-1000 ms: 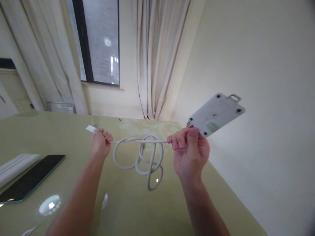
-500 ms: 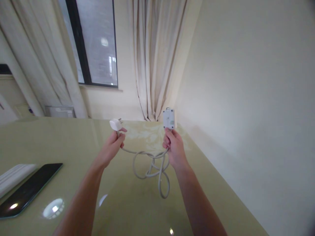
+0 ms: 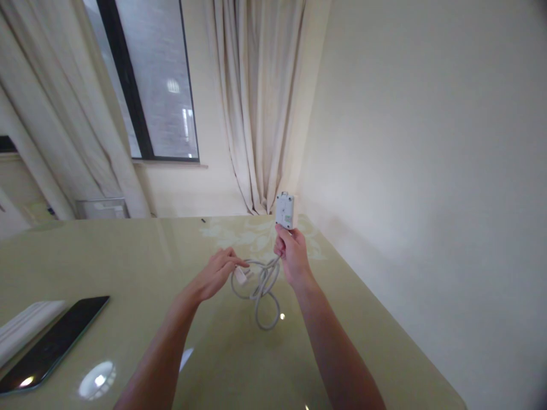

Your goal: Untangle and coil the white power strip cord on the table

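While the right grip (image 3: 293, 253) is closed on the lower end of the pale power block (image 3: 284, 210), the left grip (image 3: 217, 273) has its fingertips by the plug (image 3: 241, 275); pinch or touch, cannot tell. Cord (image 3: 264, 282) loops loosely between, over worktop (image 3: 231, 359). Step, judged: cord handling; next move calls for firm plug hold.

Right hand (image 3: 293, 253) up at centre, gripping a pale block (image 3: 285, 210) by its lower end, looped cord (image 3: 267, 328) dangling below! Left hand (image 3: 220, 270) alongside, fingertips at the white plug (image 3: 241, 275); whether they pinch it, hard to tell. Glossy table (image 3: 342, 341) beneath; near left, a dark slab (image 3: 55, 344) beside a long white object (image 3: 29, 326). Far side, a window (image 3: 154, 80) between pale curtains (image 3: 256, 102).
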Demonstrator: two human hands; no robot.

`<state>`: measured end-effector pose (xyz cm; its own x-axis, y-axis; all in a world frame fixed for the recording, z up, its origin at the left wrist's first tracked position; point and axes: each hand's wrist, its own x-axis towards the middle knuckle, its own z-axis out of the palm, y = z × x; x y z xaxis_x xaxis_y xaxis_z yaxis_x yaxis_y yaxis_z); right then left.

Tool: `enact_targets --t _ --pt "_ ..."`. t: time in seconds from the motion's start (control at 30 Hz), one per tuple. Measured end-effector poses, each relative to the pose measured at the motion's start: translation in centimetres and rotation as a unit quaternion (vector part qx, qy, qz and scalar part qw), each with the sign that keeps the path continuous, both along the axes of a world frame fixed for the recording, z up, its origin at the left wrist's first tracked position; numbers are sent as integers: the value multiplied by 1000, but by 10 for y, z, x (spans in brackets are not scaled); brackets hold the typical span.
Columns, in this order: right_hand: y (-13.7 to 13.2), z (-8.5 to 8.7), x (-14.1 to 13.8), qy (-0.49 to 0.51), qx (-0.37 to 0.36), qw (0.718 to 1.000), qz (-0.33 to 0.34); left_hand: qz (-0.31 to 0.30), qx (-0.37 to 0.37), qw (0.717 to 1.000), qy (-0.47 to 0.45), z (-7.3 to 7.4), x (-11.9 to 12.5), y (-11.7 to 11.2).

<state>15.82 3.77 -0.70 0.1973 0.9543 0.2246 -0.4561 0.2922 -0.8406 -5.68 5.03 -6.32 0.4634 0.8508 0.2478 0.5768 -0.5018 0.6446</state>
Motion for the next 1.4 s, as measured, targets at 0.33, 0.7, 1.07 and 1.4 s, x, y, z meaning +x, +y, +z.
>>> enact_targets --t 0.33,0.7,1.07,1.4 --pt "-15 15 1 24 49 999 3 108 185 972 98 -41 16 16" --pt "-58 41 1 90 121 987 59 232 243 935 113 -37 23 19" --pt "-53 20 -12 -46 166 983 64 158 135 978 2 -22 -7 26" --pt "-1 -4 22 -374 114 912 -123 122 9 964 -238 0 -26 17"
